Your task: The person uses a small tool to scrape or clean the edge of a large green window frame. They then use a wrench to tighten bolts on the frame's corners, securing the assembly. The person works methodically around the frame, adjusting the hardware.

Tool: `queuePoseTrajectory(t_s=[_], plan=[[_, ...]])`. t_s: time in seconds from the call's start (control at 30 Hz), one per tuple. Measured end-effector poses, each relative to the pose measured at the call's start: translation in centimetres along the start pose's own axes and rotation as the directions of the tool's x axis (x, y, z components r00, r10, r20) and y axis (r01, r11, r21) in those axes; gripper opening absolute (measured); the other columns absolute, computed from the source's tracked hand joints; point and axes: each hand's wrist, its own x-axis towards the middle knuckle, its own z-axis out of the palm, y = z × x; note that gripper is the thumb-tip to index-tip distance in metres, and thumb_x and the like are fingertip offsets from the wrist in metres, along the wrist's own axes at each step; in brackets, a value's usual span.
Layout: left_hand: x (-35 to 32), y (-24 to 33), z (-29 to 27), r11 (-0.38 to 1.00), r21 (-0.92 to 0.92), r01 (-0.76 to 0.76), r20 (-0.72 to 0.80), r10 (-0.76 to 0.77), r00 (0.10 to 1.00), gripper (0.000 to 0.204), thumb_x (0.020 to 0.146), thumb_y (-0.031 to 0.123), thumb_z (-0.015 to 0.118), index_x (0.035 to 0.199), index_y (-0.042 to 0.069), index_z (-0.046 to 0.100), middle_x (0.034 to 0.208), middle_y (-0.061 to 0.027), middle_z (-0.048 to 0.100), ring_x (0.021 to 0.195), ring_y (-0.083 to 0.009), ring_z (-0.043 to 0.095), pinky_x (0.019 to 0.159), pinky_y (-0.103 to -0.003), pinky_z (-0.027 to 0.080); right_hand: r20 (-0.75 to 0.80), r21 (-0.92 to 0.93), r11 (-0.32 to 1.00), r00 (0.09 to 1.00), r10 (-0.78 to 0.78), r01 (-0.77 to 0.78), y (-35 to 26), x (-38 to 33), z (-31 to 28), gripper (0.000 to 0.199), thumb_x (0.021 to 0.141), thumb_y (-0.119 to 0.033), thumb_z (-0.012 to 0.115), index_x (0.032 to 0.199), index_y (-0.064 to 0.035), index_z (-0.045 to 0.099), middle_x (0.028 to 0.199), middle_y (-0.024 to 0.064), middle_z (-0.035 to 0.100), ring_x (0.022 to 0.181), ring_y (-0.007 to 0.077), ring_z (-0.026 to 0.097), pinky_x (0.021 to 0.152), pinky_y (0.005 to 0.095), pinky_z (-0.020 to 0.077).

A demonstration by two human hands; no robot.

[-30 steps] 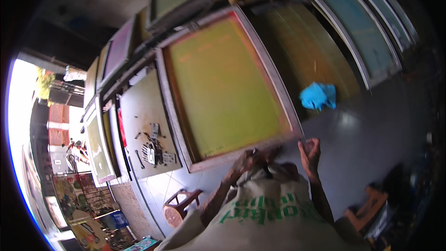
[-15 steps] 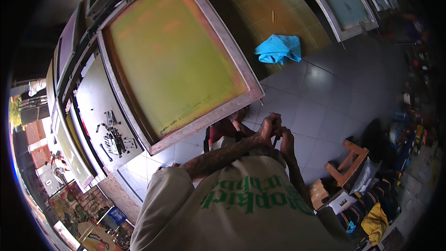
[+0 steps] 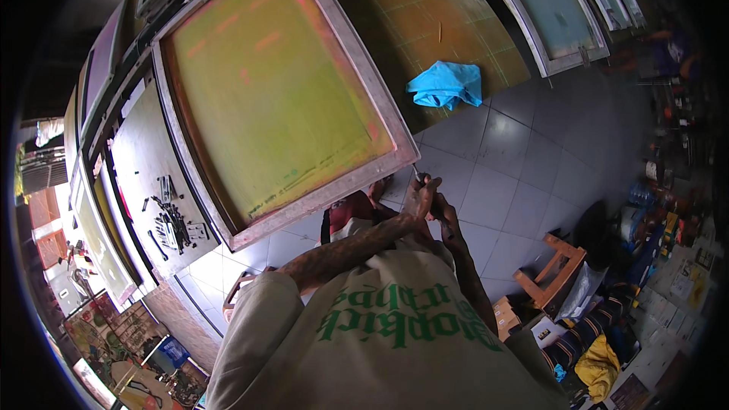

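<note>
A large screen-printing frame, with a grey metal rim and yellow-green mesh, slants in front of me. My left hand is just below its near right corner, fingers closed round a small thin metal piece that points up at that corner. Whether the piece touches the frame I cannot tell. Close beside it, my right hand has its fingers curled in; what they hold, if anything, is hidden. My left forearm crosses in front of my shirt.
A blue cloth and a thin stick lie on the brown board. Black metal parts cover part of a white panel at left. More frames stand far right. A wooden stool is on the tiled floor.
Both hands have shifted left and slightly up, closer to the frame's corner. The small metal piece now sticks up above my left fingers. The whole scene has slid a little left.
</note>
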Motion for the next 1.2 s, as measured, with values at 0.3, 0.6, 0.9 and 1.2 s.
queuePoseTrajectory(t_s=[0.3, 0.6, 0.9, 1.2], plan=[[0.3, 0.2, -0.9, 0.968, -0.250, 0.022, 0.111, 0.006, 0.994, 0.025, 0.088, 0.030, 0.068, 0.099, 0.014, 0.053, 0.066, -0.0006, 0.052, 0.037, -0.0154, 0.045, 0.031, -0.027, 0.036, 0.093, 0.521, 0.831, 0.980, 0.174, -0.197, -3.0, 1.2, 2.1, 0.059, 0.106, -0.037, 0.042, 0.155, -0.0071, 0.030, 0.106, -0.0043, 0.052, 0.082, 0.0061, 0.042, 0.072, 0.0232, 0.0364], [-0.1, 1.2, -1.2, 0.999, -0.034, -0.032, 0.134, 0.036, 0.990, 0.034, 0.084, 0.035, 0.073, 0.098, 0.010, 0.054, 0.076, -0.0044, 0.056, 0.056, -0.0144, 0.052, 0.046, -0.028, 0.043, 0.085, 0.479, 0.853, 0.978, 0.190, -0.207, -3.3, 1.0, 1.9, 0.053, 0.103, -0.026, 0.053, 0.151, -0.0092, 0.037, 0.079, -0.0089, 0.044, 0.069, 0.0021, 0.042, 0.063, 0.0195, 0.0365], [2.6, 3.1, -1.8, 0.936, 0.345, 0.074, 0.249, -0.167, 0.954, 0.025, 0.086, 0.028, 0.069, 0.096, 0.006, 0.064, 0.072, -0.0041, 0.052, 0.059, -0.0161, 0.052, 0.052, -0.032, 0.044, -0.177, -0.532, 0.834, 0.982, 0.062, -0.149, -1.2, 1.9, -0.1, 0.037, 0.089, -0.035, 0.070, 0.088, 0.0021, 0.070, 0.066, 0.0036, 0.060, 0.067, 0.0166, 0.056, 0.062, 0.0353, 0.0425], [0.2, 4.0, 0.4, 0.953, 0.288, 0.098, 0.174, -0.153, 0.973, 0.019, 0.085, 0.024, 0.067, 0.094, 0.008, 0.064, 0.069, 0.0017, 0.043, 0.063, -0.0130, 0.045, 0.058, -0.031, 0.040, -0.309, -0.735, 0.645, 0.745, -0.592, 0.208, -4.2, -0.1, 0.5, 0.045, 0.085, -0.028, 0.073, 0.116, 0.0001, 0.056, 0.108, 0.0155, 0.062, 0.085, 0.0299, 0.065, 0.075, 0.0498, 0.0487]])
